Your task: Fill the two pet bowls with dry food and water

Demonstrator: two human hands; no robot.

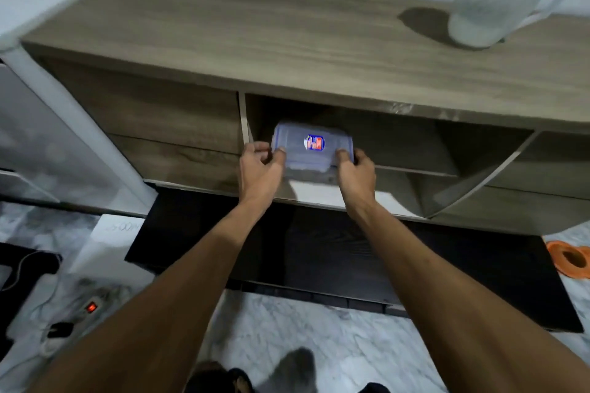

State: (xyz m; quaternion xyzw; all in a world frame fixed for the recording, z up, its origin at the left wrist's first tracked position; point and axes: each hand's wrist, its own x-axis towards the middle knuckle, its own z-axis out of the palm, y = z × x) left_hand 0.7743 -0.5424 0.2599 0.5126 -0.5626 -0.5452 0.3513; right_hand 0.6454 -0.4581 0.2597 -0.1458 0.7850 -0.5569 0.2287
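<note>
**Both hands on the container in the shelf**

I see both arms stretched forward, the left hand (260,166) and right hand (357,171) each clasping one end of the lidded plastic container (313,150). It sits in the cabinet's (223,41) open middle compartment, long axis left to right, lid up.

Your two forearms are bare from the bottom edge of the frame up to the wrists, with no sleeves, watch or bands showing. Your left hand (260,166) and right hand (356,171) wear no gloves or rings.
</note>
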